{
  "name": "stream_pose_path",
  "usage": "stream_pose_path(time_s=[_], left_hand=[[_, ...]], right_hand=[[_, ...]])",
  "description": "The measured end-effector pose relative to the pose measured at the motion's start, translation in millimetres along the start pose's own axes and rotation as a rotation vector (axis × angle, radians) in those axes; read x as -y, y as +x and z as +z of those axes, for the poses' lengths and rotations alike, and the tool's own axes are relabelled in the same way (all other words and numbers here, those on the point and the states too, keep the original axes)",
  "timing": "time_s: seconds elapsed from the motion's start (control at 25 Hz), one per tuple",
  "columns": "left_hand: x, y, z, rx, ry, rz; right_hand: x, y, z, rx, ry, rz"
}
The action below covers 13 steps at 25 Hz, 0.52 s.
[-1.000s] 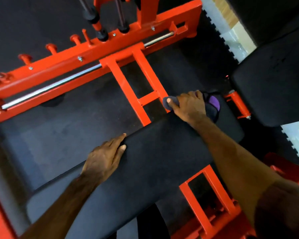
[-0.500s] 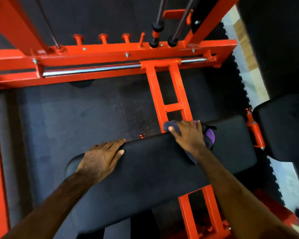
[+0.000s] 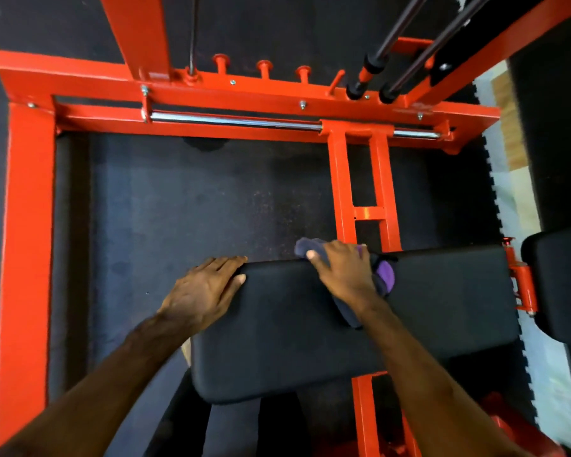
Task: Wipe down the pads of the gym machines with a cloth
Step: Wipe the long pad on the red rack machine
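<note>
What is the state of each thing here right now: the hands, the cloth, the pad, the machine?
Left hand: open, fingers straight, resting on the pad's left end.
Right hand: pressing the cloth onto the pad's far edge.
Cloth: bunched, dark with a purple patch, mostly under the right hand.
Pad: black, lying flat.
Orange frame: on the dark floor.
Chrome rod: mounted along the frame's far bar.

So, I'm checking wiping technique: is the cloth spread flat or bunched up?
Bunched: the dark purple cloth shows folds, crumpled under the right hand on the black pad.
</note>
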<state>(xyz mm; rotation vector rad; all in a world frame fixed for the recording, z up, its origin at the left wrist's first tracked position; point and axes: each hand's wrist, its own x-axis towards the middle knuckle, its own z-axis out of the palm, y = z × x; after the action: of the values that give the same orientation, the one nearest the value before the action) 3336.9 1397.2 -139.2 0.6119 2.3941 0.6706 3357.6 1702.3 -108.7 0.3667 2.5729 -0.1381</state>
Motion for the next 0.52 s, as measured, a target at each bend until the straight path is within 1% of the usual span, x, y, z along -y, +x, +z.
stream_pose_path(time_s=[0.08,0.16,0.24,0.32,0.4,0.52], left_hand=[[9,-12,-5,0.0,-0.061,-0.012],[18,-23,-9,0.01,-0.079,-0.021],[23,-34,-12,0.008,-0.092,-0.037],[23,-41,-11,-0.011,-0.131,-0.054],[21,-48,-13,-0.061,-0.191,-0.082],[25,-61,-14,-0.177,-0.271,-0.073]], right_hand=[[33,-7,2,0.017,0.035,-0.138],[29,-4,-12,0.048,0.027,-0.175],[14,-3,-21,0.098,-0.021,-0.114],[17,-7,-22,0.083,-0.041,0.009],[56,-10,-9,0.046,-0.05,0.026],[135,-16,15,0.078,-0.022,-0.085]])
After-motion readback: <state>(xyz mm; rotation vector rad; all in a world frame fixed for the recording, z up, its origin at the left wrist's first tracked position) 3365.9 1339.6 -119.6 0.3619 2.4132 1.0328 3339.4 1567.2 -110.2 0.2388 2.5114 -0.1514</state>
